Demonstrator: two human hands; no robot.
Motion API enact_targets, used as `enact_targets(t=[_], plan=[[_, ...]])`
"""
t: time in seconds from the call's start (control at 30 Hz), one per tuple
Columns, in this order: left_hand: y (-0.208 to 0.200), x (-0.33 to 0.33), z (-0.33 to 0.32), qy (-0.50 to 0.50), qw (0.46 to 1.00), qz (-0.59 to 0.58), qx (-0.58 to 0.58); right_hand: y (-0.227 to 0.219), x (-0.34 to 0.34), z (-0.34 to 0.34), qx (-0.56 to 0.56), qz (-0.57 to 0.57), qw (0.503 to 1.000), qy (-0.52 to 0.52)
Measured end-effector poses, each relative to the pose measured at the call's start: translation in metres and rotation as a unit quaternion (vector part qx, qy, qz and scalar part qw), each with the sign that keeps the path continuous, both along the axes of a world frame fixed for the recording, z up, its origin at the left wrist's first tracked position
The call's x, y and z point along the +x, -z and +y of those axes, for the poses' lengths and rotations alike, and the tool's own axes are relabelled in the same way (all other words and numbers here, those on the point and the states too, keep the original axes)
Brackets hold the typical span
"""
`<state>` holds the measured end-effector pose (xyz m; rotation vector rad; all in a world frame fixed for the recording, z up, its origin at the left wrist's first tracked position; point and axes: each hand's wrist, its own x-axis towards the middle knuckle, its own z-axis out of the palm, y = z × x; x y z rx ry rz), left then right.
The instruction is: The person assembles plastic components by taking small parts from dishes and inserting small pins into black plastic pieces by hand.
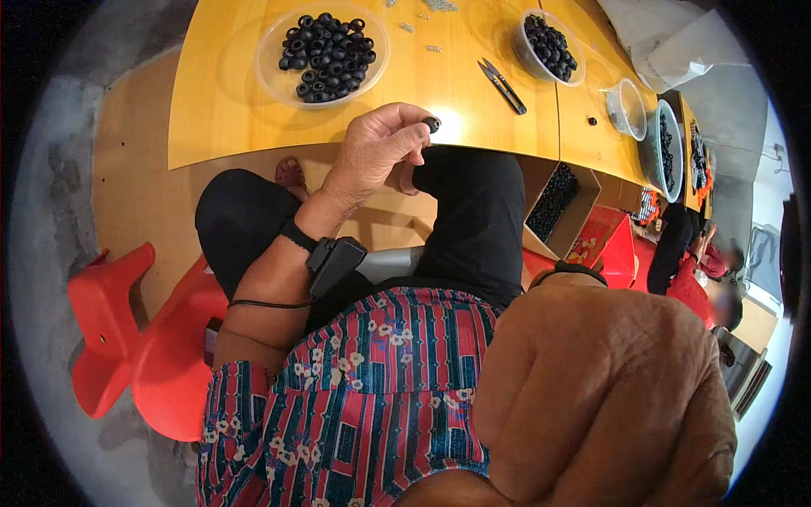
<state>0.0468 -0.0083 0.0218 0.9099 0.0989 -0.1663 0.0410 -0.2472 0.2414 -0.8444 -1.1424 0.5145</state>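
My left hand [382,150] is over the table's front edge, with thumb and fingers pinched on a small black bead [432,124] that has a hole. My right hand [608,389] is raised very close to the camera, its broad back filling the lower right. Its fingertips are hidden, so I cannot tell whether it holds anything. Beyond the left hand stands a clear round bowl [263,72] of black beads. A pair of black thread snips [502,86] lies to the right of that hand.
On the yellow table [456,51] are another bowl [525,55] of black beads, an empty-looking clear tub [625,110], a loose bead [592,121] and small metallic pieces [433,48]. Below stands a cardboard box [583,215] of black pieces. Red chairs [106,329] stand left; people [697,275] sit far right.
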Motion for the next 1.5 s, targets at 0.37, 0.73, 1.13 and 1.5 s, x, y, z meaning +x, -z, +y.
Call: enact_targets(t=[0.37, 0.73, 1.13, 1.5], plan=[[0.002, 0.002, -0.003, -0.014, 1.0, -0.009, -0.004, -0.002, 0.008, -0.011, -0.013, -0.029, 0.999, 0.031], [0.005, 0.0, -0.001, -0.019, 1.0, -0.011, -0.012, 0.01, 0.017, 0.04, -0.005, -0.084, 0.995, 0.06], [0.006, 0.002, -0.001, -0.032, 0.999, -0.027, -0.019, -0.004, -0.004, 0.018, -0.012, -0.118, 0.989, 0.091], [0.001, 0.002, -0.001, -0.02, 0.999, -0.024, -0.022, -0.004, -0.003, 0.022, -0.021, -0.139, 0.982, 0.127]])
